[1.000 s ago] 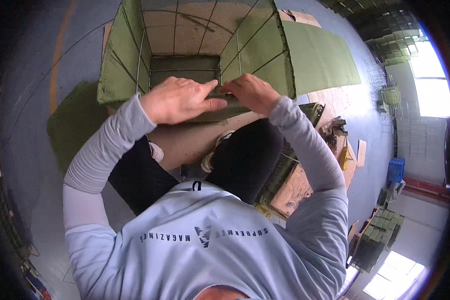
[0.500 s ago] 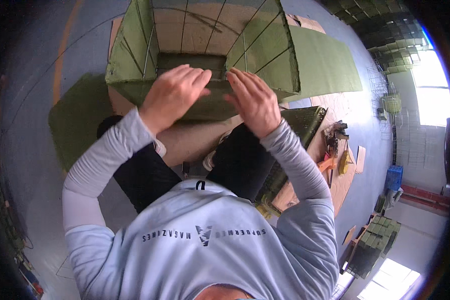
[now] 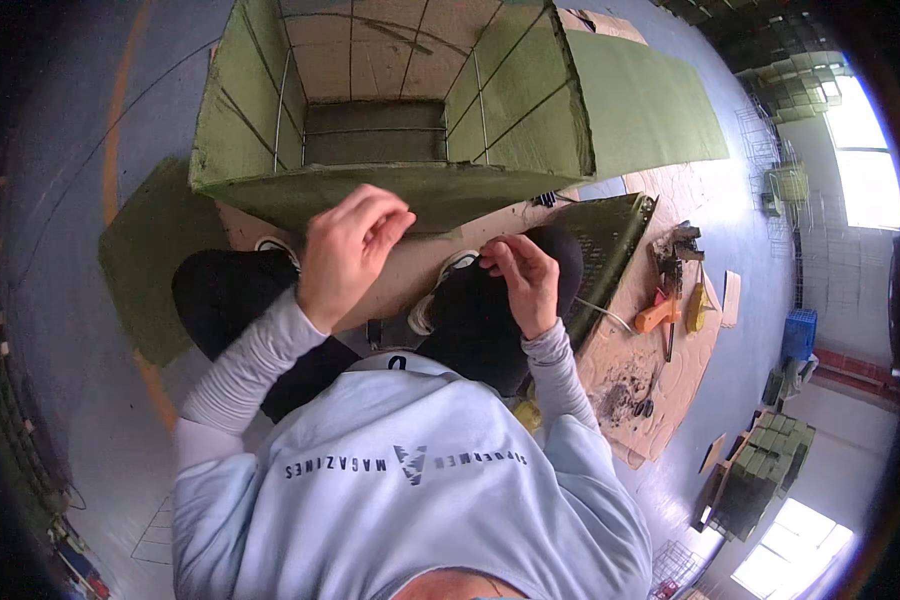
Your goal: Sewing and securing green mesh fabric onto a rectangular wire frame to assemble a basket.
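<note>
My left hand is raised just in front of the near edge of a green box-shaped frame, its fingers curled together. My right hand is lower, over my right knee, thumb and fingertips pinched. Whatever either hand may hold is too small to make out. Green panels line the frame over a grid of thin wire, and its upper side is open. Neither hand appears to touch it. A thin pale strand shows beside my right wrist; whether it reaches the hand cannot be told.
A dark green perforated crate stands by my right knee. Cardboard beside it bears an orange-handled tool, a yellow-handled tool and scissors. Green sheets lie on the floor. Stacked green blocks stand farther right.
Both hands have drawn back from the frame's near edge toward me, the right one farther down and right. Their fingers have gone from stretched to curled. The frame appears slightly farther left.
</note>
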Demonstrator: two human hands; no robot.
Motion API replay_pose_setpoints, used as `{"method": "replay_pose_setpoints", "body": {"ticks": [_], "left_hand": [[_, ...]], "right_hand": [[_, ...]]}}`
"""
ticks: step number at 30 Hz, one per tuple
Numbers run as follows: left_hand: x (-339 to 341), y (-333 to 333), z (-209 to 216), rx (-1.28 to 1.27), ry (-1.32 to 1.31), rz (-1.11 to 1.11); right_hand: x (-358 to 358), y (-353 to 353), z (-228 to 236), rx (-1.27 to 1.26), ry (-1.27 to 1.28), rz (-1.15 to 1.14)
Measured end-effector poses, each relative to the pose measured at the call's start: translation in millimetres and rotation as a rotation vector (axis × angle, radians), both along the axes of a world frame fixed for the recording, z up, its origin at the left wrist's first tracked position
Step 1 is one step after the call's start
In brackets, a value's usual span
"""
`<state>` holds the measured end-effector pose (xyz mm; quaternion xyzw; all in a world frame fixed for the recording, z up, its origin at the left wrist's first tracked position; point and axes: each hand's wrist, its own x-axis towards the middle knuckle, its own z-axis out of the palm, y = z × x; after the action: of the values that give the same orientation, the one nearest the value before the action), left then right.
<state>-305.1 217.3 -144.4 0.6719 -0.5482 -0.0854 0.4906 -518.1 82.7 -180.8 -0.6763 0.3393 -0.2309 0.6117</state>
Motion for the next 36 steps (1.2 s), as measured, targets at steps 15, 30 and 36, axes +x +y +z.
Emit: {"method": "replay_pose_setpoints", "body": {"ticks": [15,30,36], "left_hand": [[-23,10,53,0.207,0.693,-0.351],[85,-54,45,-0.007,0.198,0.011],[124,-47,25,0.002,0.434,0.096]], "right_hand": [[-22,8,-12,0.094,-0.069,0.061],[-272,-34,-80,-0.579,0.655,-1.12],[-425,-44,-117,-0.49,1.374,-1.221]]}}
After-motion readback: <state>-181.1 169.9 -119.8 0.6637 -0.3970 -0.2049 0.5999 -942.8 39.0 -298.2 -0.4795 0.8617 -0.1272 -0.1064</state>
